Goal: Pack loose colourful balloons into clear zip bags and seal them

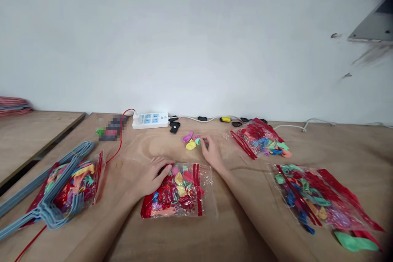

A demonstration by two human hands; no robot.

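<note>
A clear and red plastic bag of colourful balloons (184,190) lies flat in front of me. My left hand (156,174) rests on its upper left corner, fingers stretched out and fairly flat. Beyond the bag, my right hand (210,151) reaches to a small pile of loose balloons, with thumb and fingers closed on a mint-green balloon (198,141). Beside it lie a yellow balloon (190,145) and a purple balloon (187,137). Part of the pile is hidden behind my right fingers.
Blue wire hangers (58,188) lie across another balloon bag (87,180) at left. Two opened bags, one farther back (258,137) and one nearer (322,196), spill balloons at right. A white power strip (150,120), a phone-like blurred item (113,129) and small black items (175,127) sit along the wall.
</note>
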